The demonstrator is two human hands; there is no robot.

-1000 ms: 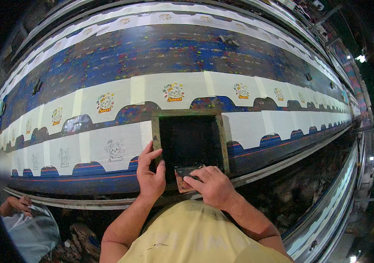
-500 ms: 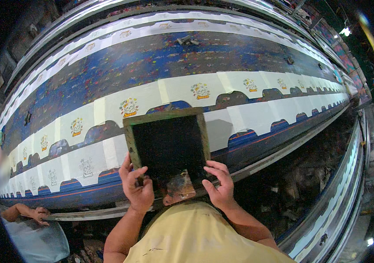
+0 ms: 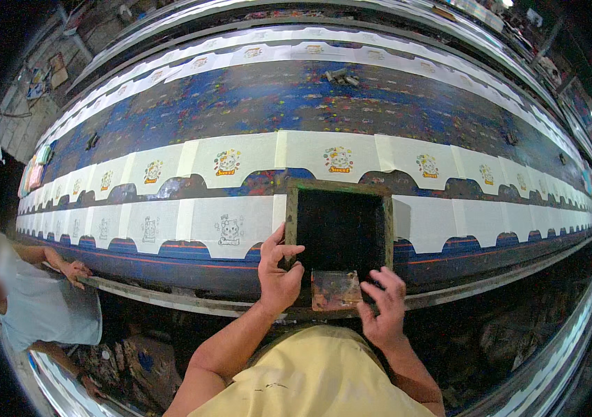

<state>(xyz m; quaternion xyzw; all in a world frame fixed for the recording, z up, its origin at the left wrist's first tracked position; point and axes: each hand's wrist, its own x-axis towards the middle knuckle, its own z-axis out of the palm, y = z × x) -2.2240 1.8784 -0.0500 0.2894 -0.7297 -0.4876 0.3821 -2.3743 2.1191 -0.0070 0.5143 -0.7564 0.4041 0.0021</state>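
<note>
A wooden-rimmed screen printing frame (image 3: 388,229) with a dark mesh lies over the near row of white fabric pieces (image 3: 240,208) on the long table. My left hand (image 3: 282,274) is closed around its left rim near the lower corner, with index finger and thumb over the inner edge. At the frame's near end sits a flat, stained, brownish plate (image 3: 335,290). My right hand (image 3: 383,306) is beside the plate's right edge, fingers apart and half bent, the thumb side close to it. Whether it touches the plate I cannot tell.
Left of the frame, a near-row piece bears a black outline print (image 3: 228,229). The row behind has coloured prints (image 3: 338,160). Dark clips or weights (image 3: 342,77) lie on the blue, paint-spotted table surface (image 3: 192,97). Another person (image 3: 53,299) stands at the left by the table's rail (image 3: 171,295).
The view has turned, and the frame now appears further right and squarer to the table. My right hand has left the frame's right rim and moved in beside the plate.
</note>
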